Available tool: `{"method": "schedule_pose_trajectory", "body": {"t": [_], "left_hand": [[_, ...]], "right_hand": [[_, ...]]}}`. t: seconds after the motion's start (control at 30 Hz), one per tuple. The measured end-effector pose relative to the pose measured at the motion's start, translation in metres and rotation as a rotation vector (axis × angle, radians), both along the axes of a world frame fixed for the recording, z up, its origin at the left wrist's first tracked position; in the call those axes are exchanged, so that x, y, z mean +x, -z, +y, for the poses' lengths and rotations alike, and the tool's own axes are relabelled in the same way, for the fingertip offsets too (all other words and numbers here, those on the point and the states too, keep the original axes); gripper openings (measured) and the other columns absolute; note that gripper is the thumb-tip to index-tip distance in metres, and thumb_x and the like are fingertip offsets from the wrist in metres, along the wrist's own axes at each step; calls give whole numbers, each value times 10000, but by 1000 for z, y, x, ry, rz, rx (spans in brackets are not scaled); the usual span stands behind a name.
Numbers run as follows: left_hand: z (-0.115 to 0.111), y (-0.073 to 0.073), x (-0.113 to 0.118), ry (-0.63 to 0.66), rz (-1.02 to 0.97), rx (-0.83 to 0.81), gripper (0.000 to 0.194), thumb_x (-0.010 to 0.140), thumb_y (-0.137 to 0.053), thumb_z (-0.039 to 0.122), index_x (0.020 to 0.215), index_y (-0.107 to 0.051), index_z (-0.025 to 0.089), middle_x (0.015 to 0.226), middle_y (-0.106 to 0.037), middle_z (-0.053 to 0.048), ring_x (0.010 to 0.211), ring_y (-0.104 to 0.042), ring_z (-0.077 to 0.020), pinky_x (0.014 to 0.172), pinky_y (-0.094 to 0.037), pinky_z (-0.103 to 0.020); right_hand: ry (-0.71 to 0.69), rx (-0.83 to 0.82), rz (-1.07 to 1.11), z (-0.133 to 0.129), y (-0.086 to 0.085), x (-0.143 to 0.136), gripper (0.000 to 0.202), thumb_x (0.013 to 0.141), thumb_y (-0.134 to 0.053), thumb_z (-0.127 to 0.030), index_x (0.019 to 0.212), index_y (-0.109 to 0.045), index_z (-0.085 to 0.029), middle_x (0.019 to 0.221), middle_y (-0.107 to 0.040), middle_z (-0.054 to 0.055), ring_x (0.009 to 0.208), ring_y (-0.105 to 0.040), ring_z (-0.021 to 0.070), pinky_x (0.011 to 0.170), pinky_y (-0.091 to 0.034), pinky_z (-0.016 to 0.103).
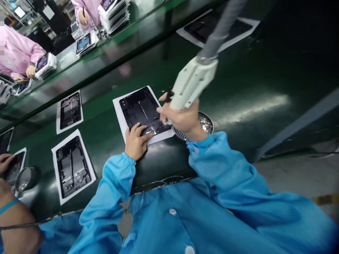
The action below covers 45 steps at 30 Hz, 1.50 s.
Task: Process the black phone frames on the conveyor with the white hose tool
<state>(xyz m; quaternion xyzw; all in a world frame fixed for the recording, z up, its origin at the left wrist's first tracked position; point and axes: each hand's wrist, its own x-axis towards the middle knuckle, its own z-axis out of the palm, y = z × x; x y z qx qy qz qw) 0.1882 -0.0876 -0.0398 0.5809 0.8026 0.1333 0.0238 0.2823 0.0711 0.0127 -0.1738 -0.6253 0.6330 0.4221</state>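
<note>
A black tablet housing lies on a white sheet on the dark green bench. My left hand rests on its near edge, fingers spread beside a small silvery part. Wrapped in my right hand is a pale green power screwdriver, tilted over the housing's right near corner. A thick grey sleeve runs up from its top. I cannot make out whether its tip touches the housing. Partly behind my right wrist sits a round perforated metal dish of small shiny pieces.
To the left lie more housings on white sheets, one nearer and one farther. Another lies at the back right. A co-worker's hand is at far left, near a round dish. People in pink work across the bench.
</note>
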Motion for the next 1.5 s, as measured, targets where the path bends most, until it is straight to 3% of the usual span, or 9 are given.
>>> {"method": "schedule_pose_trajectory", "body": {"t": [0.17,0.43,0.63,0.97,1.13,1.2,1.27,1.37,1.5], "left_hand": [[4,3,1,1,-56,-5,278,889,-557,195,1090,-706,315,1332,-552,-70,1356,-358,-304,1094,-218,-605],[6,3,4,3,-125,-14,267,911,-542,234,1111,-699,314,1360,-527,-73,1377,-329,-308,1105,-178,-629],[7,1,6,10,-146,-9,276,903,-546,218,1114,-696,312,1368,-518,-73,1381,-319,-304,1113,-156,-638],[7,2,7,2,-141,-7,273,896,-559,212,1106,-701,316,1376,-513,-68,1376,-332,-305,1123,-153,-636],[6,4,5,9,-127,19,262,904,-553,233,1103,-703,315,1369,-525,-71,1372,-342,-301,1115,-182,-626],[5,5,3,10,-118,34,263,902,-556,235,1102,-703,321,1366,-529,-69,1371,-345,-302,1113,-186,-626],[4,6,2,6,-110,45,262,899,-559,232,1099,-704,321,1360,-536,-68,1365,-357,-303,1114,-187,-624],[3,8,1,1,-100,62,254,898,-560,227,1085,-710,314,1345,-553,-69,1352,-382,-304,1114,-193,-623],[1,12,0,13,-85,108,235,909,-547,242,1062,-717,297,1335,-567,-73,1344,-404,-299,1117,-202,-617]], "right_hand": [[-84,-51,-41,-20,10,-20,189,637,-684,-247,771,-554,-217,486,-523,-65,418,-514,122,471,-481,303],[-89,29,-131,-24,28,-19,181,666,-663,-277,804,-558,-226,521,-528,-48,457,-518,132,505,-504,316],[-68,129,-167,-28,30,-15,202,691,-673,-294,844,-562,-224,614,-549,-12,584,-574,161,632,-548,353],[-113,140,-177,-29,33,-11,316,698,-696,-315,979,-575,-235,627,-546,-30,581,-568,153,673,-555,356],[-153,33,-23,-25,41,-20,417,685,-719,-348,1040,-547,-212,936,-665,38,868,-664,175,839,-559,348],[-213,-34,-38,-24,38,-22,473,679,-730,-413,1060,-540,-207,1011,-677,56,831,-676,167,778,-577,332],[-255,-57,-92,-22,32,-20,509,683,-732,-465,1075,-543,-201,845,-688,26,637,-648,140,651,-577,311],[-161,20,-180,-9,20,-10,472,711,-724,-488,1057,-561,-210,562,-561,-56,467,-553,119,551,-543,292],[101,126,-190,27,20,4,399,740,-708,-485,1012,-536,-247,534,-476,-76,464,-536,119,518,-516,284]]}}
